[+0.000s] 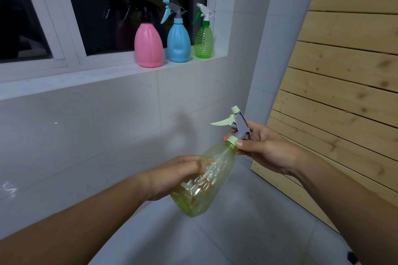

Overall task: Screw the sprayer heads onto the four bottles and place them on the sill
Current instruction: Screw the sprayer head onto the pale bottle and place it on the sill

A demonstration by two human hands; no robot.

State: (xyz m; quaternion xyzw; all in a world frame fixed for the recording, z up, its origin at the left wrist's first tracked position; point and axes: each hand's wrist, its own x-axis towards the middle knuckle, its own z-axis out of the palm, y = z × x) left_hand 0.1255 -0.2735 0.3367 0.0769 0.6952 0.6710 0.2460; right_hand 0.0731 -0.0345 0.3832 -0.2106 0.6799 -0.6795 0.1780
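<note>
Glossy white tiles behind ribbed translucent bottle (206, 180) in left hand (172, 176), right hand (258, 148) pinching sprayer collar (231, 140).

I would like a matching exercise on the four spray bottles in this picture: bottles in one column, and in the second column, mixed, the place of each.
Bottles:
1. pink opaque plastic spray bottle
2. blue opaque plastic spray bottle
3. bright green clear ribbed spray bottle
4. yellow-green clear plastic spray bottle

Places:
A. rightmost on the white window sill
B. held in both hands
C. leftmost on the sill
D. middle of the sill row

Pairs: 1-C, 2-D, 3-A, 4-B
</note>
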